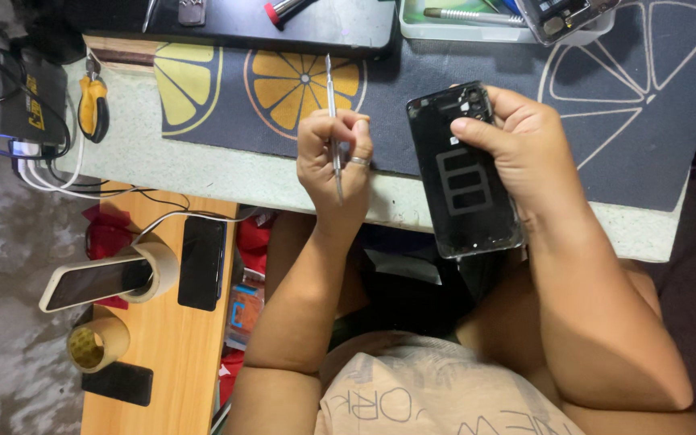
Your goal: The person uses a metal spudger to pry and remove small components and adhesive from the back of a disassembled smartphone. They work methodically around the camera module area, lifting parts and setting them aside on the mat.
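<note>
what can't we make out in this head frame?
- Head view: the dark phone back shows only its inner face; the right hand covers its camera corner.
- The thin metal tool: its lower tip is hidden against the left hand.
- White tray and the opened phone in it: cut off by the top edge.
- Small parts inside the phone back: too small to tell.

The left hand [333,157] grips a thin metal tool [333,129] upright, just left of the black phone [462,173] held by the right hand [517,141].
</note>
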